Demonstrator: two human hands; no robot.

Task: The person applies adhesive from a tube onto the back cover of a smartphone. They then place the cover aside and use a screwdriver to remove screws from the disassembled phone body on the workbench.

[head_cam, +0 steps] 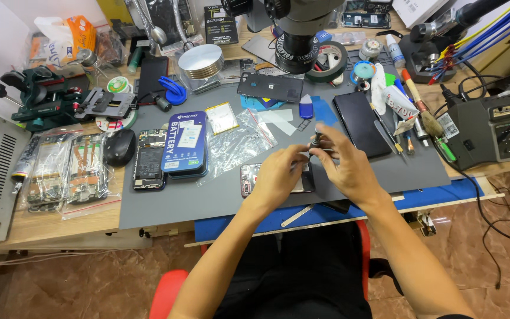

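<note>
The left hand (278, 177) rests curled on an opened phone (252, 177) that lies flat on the grey mat (208, 201), its fingers bent down over the phone's far end so that it is pinned rather than lifted; the right hand (343, 165) sits just beside it, fingers pinched shut around a small screwdriver (315, 140) held upright, its cap above the fingertips and its tip hidden behind the left hand's fingers. Where the tip meets the phone cannot be made out, so a slip seems the likeliest fault: if the tip rides out of a screw head it could scratch the exposed board, and a freed screw could roll off the mat. Just beyond the left hand lies a clear plastic bag (237, 145), slippery footing for anything pushed that way. Beyond the right hand a dark phone (361, 124) lies face up, near enough that a sweeping elbow or wrist might nudge it. Further out from the left hand a blue battery box (185, 142) rests on the surface (90, 227)
</note>
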